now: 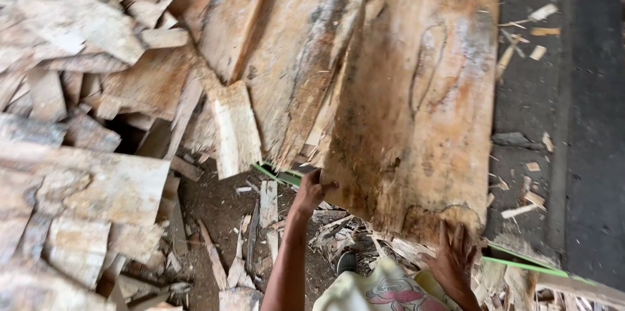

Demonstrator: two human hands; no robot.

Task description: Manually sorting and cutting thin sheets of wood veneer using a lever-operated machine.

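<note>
A large thin sheet of wood veneer (416,102), brown with dark stains, lies slanted across the middle right of the head view. My left hand (311,188) grips its near left corner. My right hand (452,259) presses flat, fingers spread, on its near edge. More veneer sheets (293,57) lie beneath and to the left of it.
A heap of broken veneer scraps (84,122) fills the left side. Splinters and dirt (234,220) cover the ground near my feet, where a dark shoe (347,262) shows. A green-edged frame (521,264) runs under the sheet. Dark floor (573,122) with wood chips lies on the right.
</note>
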